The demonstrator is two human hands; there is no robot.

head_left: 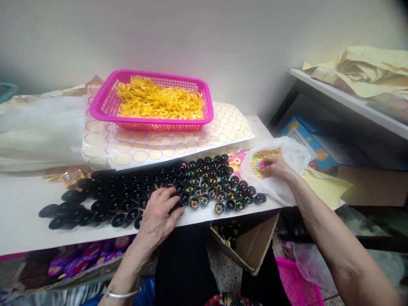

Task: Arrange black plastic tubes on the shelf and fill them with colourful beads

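Note:
Many small round black cups [133, 213] stand in rows on the white table. Those on the right hold small multicoloured beads [204, 198]; most on the left look empty. My left hand [161, 208] rests at the front middle of the rows, its thumb and fingers curled around a black cup [176, 205] that they partly cover. On the right, a white plastic bag [295, 148] lies folded open around a heap of tiny coloured beads [264, 157]. My right hand [274, 166] dips into this heap with its fingertips pinched together on beads.
Behind the cups a pink basket [149, 123] of yellow rings [159, 100] sits on sticker sheets [178, 148]. Pink pieces [234, 163] lie beside the bag. A cardboard box [255, 244] stands below the table edge. At right are a shelf [350, 97] and blue box [310, 144].

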